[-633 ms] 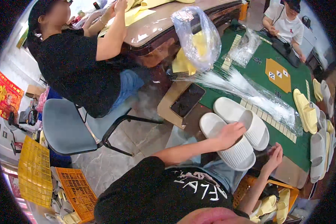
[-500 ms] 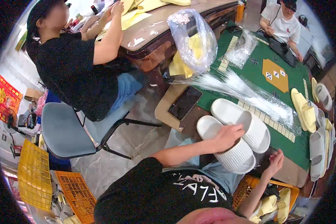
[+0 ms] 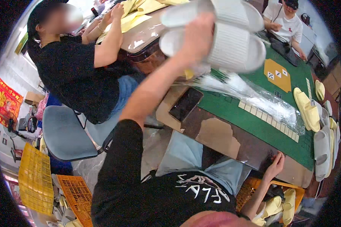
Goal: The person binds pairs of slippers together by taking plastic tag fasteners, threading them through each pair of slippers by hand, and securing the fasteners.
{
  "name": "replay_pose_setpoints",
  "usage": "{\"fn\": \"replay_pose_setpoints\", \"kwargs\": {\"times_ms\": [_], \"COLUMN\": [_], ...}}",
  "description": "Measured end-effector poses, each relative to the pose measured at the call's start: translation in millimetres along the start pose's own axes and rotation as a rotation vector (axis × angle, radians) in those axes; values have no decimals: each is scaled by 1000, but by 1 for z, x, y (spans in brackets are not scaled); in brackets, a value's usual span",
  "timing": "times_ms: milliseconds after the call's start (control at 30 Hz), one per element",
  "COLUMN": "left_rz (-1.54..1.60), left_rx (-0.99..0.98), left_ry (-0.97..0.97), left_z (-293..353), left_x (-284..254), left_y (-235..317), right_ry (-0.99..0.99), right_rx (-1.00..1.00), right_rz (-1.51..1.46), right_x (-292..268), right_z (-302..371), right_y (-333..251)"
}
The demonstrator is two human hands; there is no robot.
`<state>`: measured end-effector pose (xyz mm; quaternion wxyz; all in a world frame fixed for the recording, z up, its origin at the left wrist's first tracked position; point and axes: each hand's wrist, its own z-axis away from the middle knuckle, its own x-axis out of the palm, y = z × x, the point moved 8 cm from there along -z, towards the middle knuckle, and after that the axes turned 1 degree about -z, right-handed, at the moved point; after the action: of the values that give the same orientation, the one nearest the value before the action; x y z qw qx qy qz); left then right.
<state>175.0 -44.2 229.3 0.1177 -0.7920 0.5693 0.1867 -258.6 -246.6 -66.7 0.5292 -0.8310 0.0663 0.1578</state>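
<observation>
A pair of light grey slippers (image 3: 235, 47) with ribbed straps hangs in the air over the far side of the table. My left hand (image 3: 199, 38) is closed around their near edge, with the arm stretched out and slightly blurred. By the table's near edge, my right hand (image 3: 275, 166) has its fingers curled together; whatever they hold, if anything, is too small to make out. Beneath the raised slippers lies a bundle of thin white strips (image 3: 246, 94) in a clear plastic bag. A dark phone (image 3: 185, 104) rests on cardboard left of the bundle.
Yellow slippers (image 3: 307, 109) and grey slippers (image 3: 322, 151) line the green table's (image 3: 254, 81) right side. A row of pale tiles (image 3: 269, 120) lies nearby. Orange crates (image 3: 74, 196) stand low left, another low right. One co-worker (image 3: 64, 72) sits left, another (image 3: 284, 22) far right.
My left hand has lifted the grey slippers from the near table edge up and away, toward the far left. My right hand stays near the edge, slightly lower.
</observation>
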Motion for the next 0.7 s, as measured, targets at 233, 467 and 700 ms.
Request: {"fn": "replay_pose_setpoints", "kwargs": {"times_ms": [233,467,700], "left_rz": [-484,43,542], "left_rx": [-153,32,-35], "left_ry": [35,-78,-648], "left_z": [-85,13,165], "left_x": [-12,43,104], "left_y": [-234,-32,127], "right_ry": [-83,-51,-21], "right_rx": [51,66,94], "right_rz": [-94,-40,36], "right_x": [27,16,16], "right_z": [4,2,3], "right_y": [-6,-9,-20]}}
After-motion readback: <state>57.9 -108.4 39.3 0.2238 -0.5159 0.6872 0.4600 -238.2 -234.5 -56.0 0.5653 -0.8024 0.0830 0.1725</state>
